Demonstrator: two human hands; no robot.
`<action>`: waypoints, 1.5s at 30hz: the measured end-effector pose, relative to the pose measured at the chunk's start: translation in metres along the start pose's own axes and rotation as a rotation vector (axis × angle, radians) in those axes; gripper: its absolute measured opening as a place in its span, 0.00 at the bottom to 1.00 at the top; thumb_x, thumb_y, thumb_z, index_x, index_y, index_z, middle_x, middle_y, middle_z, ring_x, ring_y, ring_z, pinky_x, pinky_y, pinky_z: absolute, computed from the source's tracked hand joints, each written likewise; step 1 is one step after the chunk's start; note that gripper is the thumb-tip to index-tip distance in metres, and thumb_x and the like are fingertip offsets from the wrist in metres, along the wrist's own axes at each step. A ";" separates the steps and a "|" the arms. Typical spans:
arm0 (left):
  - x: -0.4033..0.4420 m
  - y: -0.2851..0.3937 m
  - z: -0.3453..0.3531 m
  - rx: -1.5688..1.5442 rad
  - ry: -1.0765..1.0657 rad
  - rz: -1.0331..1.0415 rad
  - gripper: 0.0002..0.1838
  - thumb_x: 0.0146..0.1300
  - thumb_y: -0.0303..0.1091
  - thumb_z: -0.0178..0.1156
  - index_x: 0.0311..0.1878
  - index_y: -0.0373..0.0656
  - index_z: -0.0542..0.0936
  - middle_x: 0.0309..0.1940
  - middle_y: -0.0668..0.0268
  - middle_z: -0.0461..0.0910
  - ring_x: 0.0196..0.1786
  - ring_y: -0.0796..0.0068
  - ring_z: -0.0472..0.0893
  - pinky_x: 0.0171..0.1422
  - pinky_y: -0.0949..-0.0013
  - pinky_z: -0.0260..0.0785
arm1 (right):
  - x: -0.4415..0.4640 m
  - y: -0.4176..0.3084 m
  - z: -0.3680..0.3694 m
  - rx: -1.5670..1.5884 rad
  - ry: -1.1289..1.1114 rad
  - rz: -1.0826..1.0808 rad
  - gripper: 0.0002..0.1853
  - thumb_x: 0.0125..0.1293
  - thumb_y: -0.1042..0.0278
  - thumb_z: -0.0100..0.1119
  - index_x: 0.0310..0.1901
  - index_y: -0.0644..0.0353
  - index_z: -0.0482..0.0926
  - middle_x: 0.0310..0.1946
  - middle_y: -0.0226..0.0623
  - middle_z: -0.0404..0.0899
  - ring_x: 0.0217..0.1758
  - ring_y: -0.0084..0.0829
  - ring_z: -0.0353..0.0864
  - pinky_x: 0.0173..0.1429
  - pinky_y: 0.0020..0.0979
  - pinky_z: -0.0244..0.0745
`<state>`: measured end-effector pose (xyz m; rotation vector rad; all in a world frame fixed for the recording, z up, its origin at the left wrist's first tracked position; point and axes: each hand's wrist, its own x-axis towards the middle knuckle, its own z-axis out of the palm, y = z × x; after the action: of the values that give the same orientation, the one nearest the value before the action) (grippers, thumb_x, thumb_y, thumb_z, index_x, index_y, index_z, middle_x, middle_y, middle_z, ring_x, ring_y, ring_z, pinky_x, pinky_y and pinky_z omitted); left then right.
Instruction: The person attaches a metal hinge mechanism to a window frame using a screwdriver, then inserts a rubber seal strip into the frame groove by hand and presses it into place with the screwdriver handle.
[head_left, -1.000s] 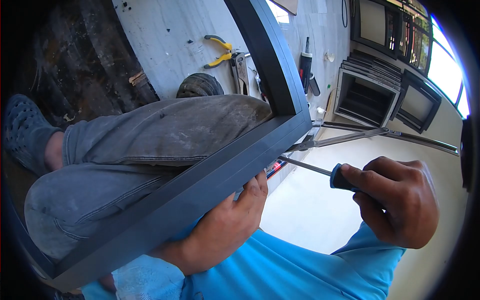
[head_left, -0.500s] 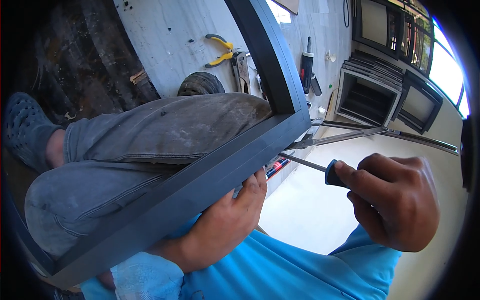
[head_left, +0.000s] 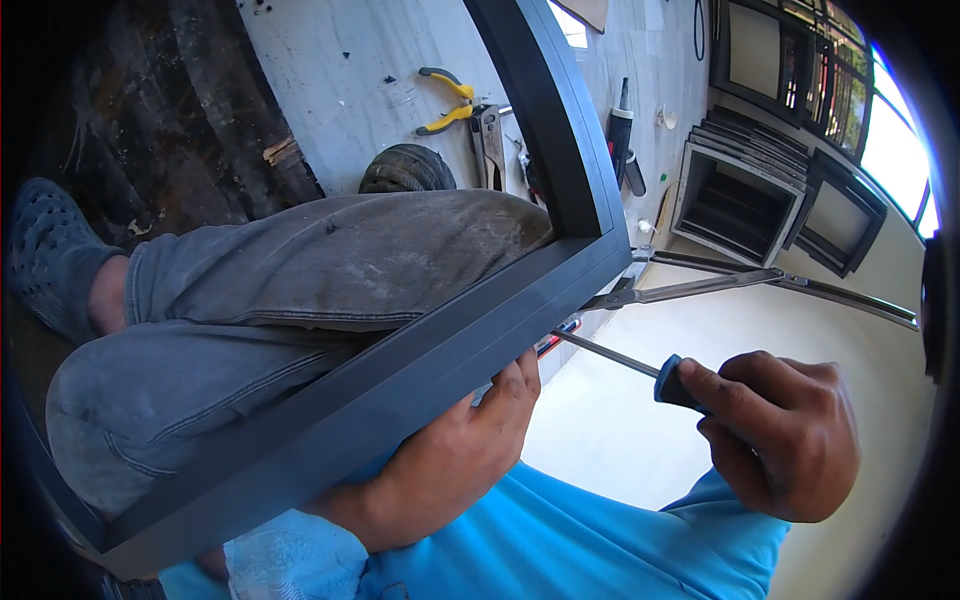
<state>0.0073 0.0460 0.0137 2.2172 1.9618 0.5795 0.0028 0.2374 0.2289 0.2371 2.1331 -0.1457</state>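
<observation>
"Screwdriver (head_left: 634, 363), steel-shafted, black-and-blue-handled: where?"
"In my right hand (head_left: 785, 435), fingers curled closed around it; it points at the dark-grey, straight-sided frame (head_left: 370, 405) my left hand (head_left: 455, 460) touches."
"Left grip?"
"How far closed, I can't tell."

Yellow-handled pliers (head_left: 452, 118) and a black cartridge (head_left: 619, 137) lie on pale flooring (head_left: 350, 125).

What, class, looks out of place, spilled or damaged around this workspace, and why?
Small dark crumbs litter the pale streaked floor, looking untidy against its light surface. Pale dusty smudges mark the grey trousers. The dark grey angular frame shows no clear damage.
</observation>
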 end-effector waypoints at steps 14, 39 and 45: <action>0.001 0.001 0.001 -0.028 -0.013 -0.009 0.26 0.67 0.39 0.56 0.63 0.35 0.84 0.61 0.55 0.82 0.66 0.58 0.77 0.75 0.46 0.67 | -0.015 0.017 0.020 0.078 0.056 0.041 0.28 0.55 0.80 0.75 0.60 0.56 0.86 0.32 0.44 0.87 0.27 0.36 0.89 0.26 0.28 0.80; 0.000 0.004 0.004 -0.034 -0.016 -0.025 0.26 0.67 0.39 0.56 0.64 0.34 0.83 0.62 0.55 0.82 0.65 0.59 0.77 0.76 0.48 0.66 | 0.011 0.007 0.000 0.003 -0.053 -0.049 0.25 0.51 0.81 0.71 0.54 0.61 0.88 0.29 0.45 0.86 0.24 0.38 0.88 0.26 0.30 0.80; -0.001 0.000 0.000 -0.037 -0.034 -0.004 0.27 0.66 0.38 0.56 0.64 0.33 0.83 0.62 0.54 0.82 0.65 0.59 0.77 0.76 0.49 0.66 | -0.005 0.013 0.012 0.146 0.025 0.069 0.22 0.52 0.82 0.72 0.52 0.60 0.89 0.29 0.41 0.85 0.24 0.36 0.86 0.23 0.31 0.74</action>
<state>0.0070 0.0452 0.0140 2.1860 1.9231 0.5697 0.0181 0.2472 0.2265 0.3996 2.1382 -0.2600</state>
